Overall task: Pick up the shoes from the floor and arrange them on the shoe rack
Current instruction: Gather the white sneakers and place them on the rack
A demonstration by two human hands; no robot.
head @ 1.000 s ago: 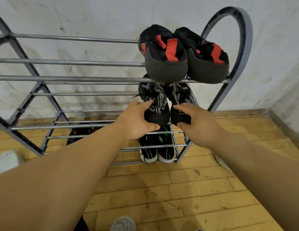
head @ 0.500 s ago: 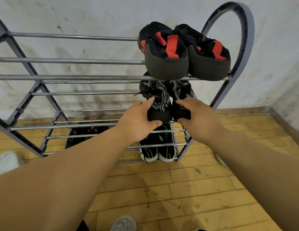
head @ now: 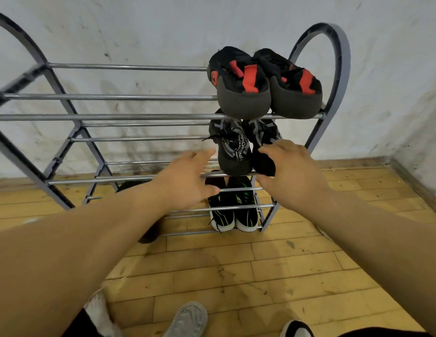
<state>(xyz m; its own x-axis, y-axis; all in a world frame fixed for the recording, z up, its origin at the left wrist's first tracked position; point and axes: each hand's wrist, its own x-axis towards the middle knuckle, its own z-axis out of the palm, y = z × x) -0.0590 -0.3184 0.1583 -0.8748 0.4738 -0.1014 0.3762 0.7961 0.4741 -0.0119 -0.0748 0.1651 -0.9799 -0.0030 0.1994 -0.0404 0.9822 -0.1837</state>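
A grey metal shoe rack stands against the wall. Its top shelf holds a black and red pair at the right end. On the middle shelf sits a black and grey patterned pair. A black pair with green marks rests on the bottom shelf. My left hand hovers just left of the patterned pair, fingers apart, holding nothing. My right hand is spread over the heel of the right patterned shoe, fingertips touching or nearly touching it.
A dark shoe lies on the wooden floor under the rack's left part, half hidden by my left arm. A grey shoe and a black and white one show at the bottom edge. The wall corner is at the right.
Both hands have let go of the patterned pair, which now rests on the middle shelf. The left hand has drawn back to the left and opened. The view has tilted and pulled back.
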